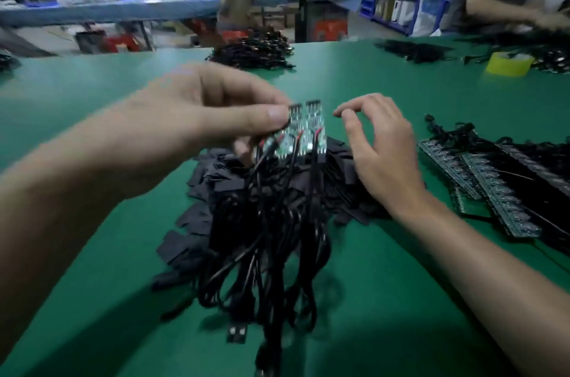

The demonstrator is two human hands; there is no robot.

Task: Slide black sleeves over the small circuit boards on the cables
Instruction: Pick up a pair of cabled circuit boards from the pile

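My left hand (212, 111) pinches a small bunch of green circuit boards (305, 129) held upright above the table. Black cables (271, 237) with red and black leads hang from them down to the green mat, one ending in a USB plug (237, 334). My right hand (379, 142) hovers just right of the boards with fingers curled and apart, holding nothing. Beneath both hands lies a heap of flat black sleeves (203, 179), partly hidden by the cables. The picture is motion-blurred.
Strips of joined circuit boards (481, 182) with black cables lie at the right. More black cable piles (253, 52) sit at the far table edge, beside a yellow tape roll (509, 65). Another person's arm (509, 9) works at the far right. The green table (92, 92) spreads left.
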